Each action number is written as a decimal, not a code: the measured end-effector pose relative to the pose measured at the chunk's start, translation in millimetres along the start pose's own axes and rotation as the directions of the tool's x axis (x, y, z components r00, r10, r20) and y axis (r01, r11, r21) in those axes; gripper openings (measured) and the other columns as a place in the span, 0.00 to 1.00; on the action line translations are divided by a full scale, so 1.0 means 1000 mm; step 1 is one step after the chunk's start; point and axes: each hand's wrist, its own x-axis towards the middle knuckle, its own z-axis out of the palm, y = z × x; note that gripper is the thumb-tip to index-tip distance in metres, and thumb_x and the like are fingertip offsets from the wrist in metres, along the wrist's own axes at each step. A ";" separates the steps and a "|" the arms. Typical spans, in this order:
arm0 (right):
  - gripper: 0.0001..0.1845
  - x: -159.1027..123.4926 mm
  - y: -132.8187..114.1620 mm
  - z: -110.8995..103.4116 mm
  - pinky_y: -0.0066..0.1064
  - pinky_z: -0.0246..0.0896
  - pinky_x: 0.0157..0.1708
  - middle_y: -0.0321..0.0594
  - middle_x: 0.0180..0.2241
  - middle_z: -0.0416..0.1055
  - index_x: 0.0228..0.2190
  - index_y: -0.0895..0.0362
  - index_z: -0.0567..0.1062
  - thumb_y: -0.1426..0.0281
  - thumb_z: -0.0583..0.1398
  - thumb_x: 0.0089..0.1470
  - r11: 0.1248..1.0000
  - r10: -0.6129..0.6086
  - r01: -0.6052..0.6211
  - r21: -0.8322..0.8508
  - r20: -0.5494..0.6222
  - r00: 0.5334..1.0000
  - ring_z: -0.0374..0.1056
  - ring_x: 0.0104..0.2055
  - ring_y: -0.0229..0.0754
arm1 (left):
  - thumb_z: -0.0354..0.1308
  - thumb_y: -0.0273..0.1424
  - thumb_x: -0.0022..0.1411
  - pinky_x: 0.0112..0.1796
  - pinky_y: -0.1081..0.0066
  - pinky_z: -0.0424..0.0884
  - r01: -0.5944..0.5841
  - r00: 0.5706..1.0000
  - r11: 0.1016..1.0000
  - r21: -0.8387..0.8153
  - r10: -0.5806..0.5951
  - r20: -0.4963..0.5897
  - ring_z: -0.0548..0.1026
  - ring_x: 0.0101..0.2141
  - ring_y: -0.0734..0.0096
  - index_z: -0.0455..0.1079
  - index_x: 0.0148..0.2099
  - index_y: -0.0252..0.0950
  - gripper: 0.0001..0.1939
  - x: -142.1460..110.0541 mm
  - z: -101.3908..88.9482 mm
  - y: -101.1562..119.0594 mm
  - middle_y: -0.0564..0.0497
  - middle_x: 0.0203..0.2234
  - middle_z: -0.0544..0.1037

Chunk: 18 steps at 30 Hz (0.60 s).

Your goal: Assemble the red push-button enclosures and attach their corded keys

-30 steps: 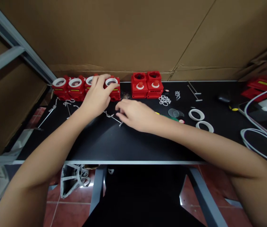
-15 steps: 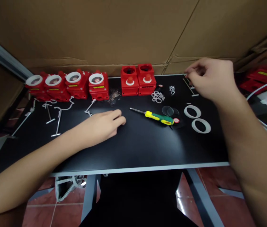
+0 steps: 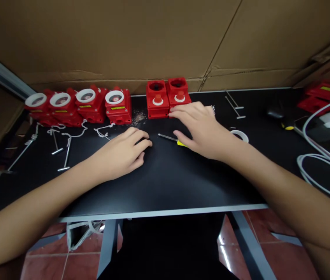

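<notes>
My left hand [image 3: 122, 151] rests palm down on the black table [image 3: 167, 182], fingers loosely curled, holding nothing I can see. My right hand [image 3: 201, 128] lies fingers outstretched over the yellow-handled screwdriver [image 3: 171, 139], whose metal shaft pokes out to the left; its fingertips reach just in front of two open red boxes with red buttons [image 3: 167, 97]. Several red boxes with white rings [image 3: 77, 105] stand in a row at the back left, with white strings and metal pins [image 3: 62, 146] in front of them.
A white ring [image 3: 240, 135] shows beside my right wrist. Metal T-pins [image 3: 235, 105] lie at the back right. White cable loops [image 3: 322, 163], a black-and-yellow tool [image 3: 281, 118] and red covers [image 3: 319, 101] are at the far right. Cardboard walls the back.
My right hand has come down from the T-pins at the back right to the screwdriver in the middle. My left hand has barely moved.
</notes>
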 end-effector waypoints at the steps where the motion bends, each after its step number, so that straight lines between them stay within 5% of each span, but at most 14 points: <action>1: 0.30 0.003 -0.002 0.003 0.71 0.64 0.76 0.66 0.80 0.76 0.77 0.58 0.78 0.63 0.57 0.83 1.000 -0.008 0.008 -0.010 0.028 1.000 0.70 0.80 0.75 | 0.55 0.24 0.87 0.65 0.47 0.87 -0.002 1.000 1.000 0.004 0.002 0.003 0.83 0.62 0.43 0.83 0.64 0.33 0.16 0.000 0.000 0.001 0.33 0.61 0.86; 7: 0.39 0.053 -0.007 0.002 0.72 0.64 0.75 0.78 0.85 0.63 0.83 0.68 0.67 0.64 0.59 0.81 0.993 0.040 -0.038 -0.114 0.014 0.999 0.67 0.80 0.83 | 0.57 0.24 0.86 0.65 0.49 0.87 0.018 1.000 0.999 0.028 -0.018 0.014 0.83 0.61 0.44 0.83 0.64 0.33 0.15 -0.001 0.004 0.002 0.34 0.62 0.85; 13: 0.39 0.110 -0.012 0.015 0.85 0.56 0.76 0.79 0.74 0.75 0.74 0.72 0.77 0.52 0.59 0.83 0.960 0.133 -0.154 -0.232 -0.103 0.986 0.66 0.77 0.88 | 0.59 0.24 0.84 0.65 0.50 0.87 0.014 0.998 0.997 0.070 -0.018 0.052 0.83 0.62 0.43 0.83 0.64 0.30 0.14 0.001 0.004 0.006 0.32 0.62 0.86; 18: 0.39 0.117 -0.029 0.028 0.88 0.47 0.81 0.75 0.70 0.80 0.70 0.69 0.79 0.48 0.60 0.80 0.958 0.135 -0.151 -0.243 -0.079 0.988 0.64 0.79 0.89 | 0.60 0.23 0.83 0.58 0.52 0.86 0.031 0.998 0.996 0.085 -0.035 0.054 0.84 0.56 0.44 0.83 0.58 0.31 0.11 0.003 0.003 0.011 0.35 0.57 0.87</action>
